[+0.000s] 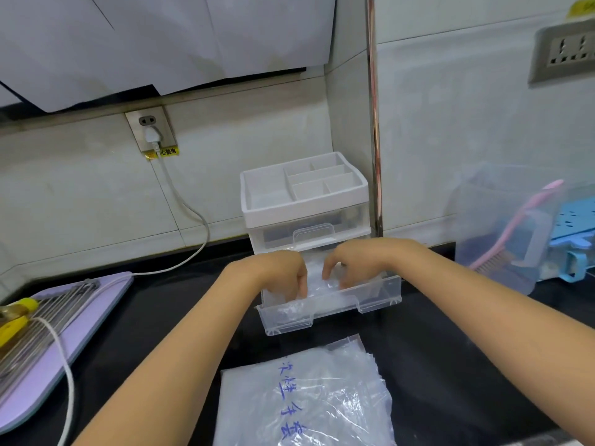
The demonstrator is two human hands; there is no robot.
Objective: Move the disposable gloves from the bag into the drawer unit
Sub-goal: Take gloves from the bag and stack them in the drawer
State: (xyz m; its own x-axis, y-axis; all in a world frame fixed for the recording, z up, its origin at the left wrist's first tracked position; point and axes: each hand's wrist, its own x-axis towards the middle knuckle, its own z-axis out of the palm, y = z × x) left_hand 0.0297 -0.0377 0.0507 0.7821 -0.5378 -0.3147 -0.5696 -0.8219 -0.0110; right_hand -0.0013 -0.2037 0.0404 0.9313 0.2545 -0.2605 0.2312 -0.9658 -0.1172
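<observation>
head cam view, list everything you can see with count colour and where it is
drawer unit: one, white and clear, on counter at wall, bottom drawer pulled out
gloves: pile, clear, in that drawer
bag: one, clear, blue print, counter nearest camera
counter: one, black
socket: one, grey, wall left, white plug in
board: one, lilac, left, metal rack on it
bottle: one, yellow cap, far left
brush: one, pink, in clear holder at right
left hand: one, in drawer, on gloves
right hand: one, in drawer, on gloves
</observation>
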